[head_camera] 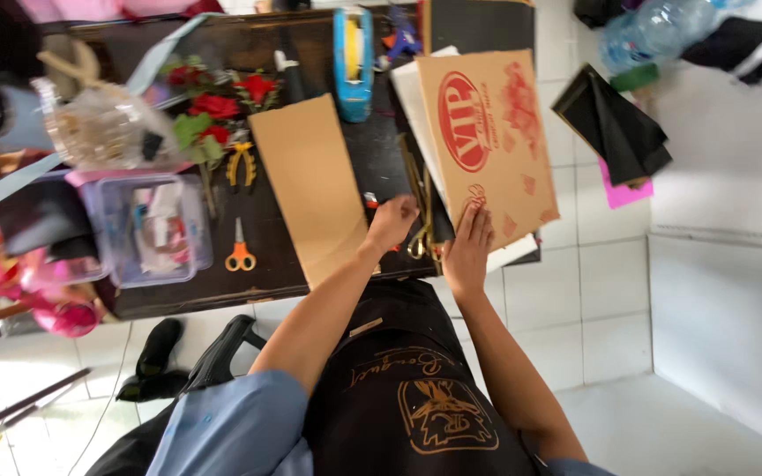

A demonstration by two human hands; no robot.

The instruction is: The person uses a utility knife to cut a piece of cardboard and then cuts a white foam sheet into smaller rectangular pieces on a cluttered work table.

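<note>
At a cluttered dark worktable [328, 53], a person in a dark apron is at work on cardboard, apparently at the cutting stage. From the left: a clear plastic box [147, 231] of odds and ends sits at the table's near edge, with red artificial flowers [213, 106] behind it, yellow-handled pliers [241, 164] and small orange-handled scissors [239, 254] just to its right. Next lies a plain brown cardboard strip [310, 185], running from mid-table to the near edge, with a blue tape dispenser [354, 62] beyond its far end. The left hand [392, 222] is curled into a loose fist over the strip's right edge, wrist bent and forearm reaching up from the body; it seems to close on the gold-handled scissors [420, 231] lying between the two pieces of cardboard, though the hold itself cannot be made out. The right hand [469, 247] lies flat and open, fingers together, pressing on the near corner of a printed cardboard sheet [491, 141] that holds nothing else and overhangs the table's right side above the white tiled floor [610, 300], where black sheets [615, 128] lie. The next move would seem to call for holding the printed sheet steady and lining up the blades along its edge.
</note>
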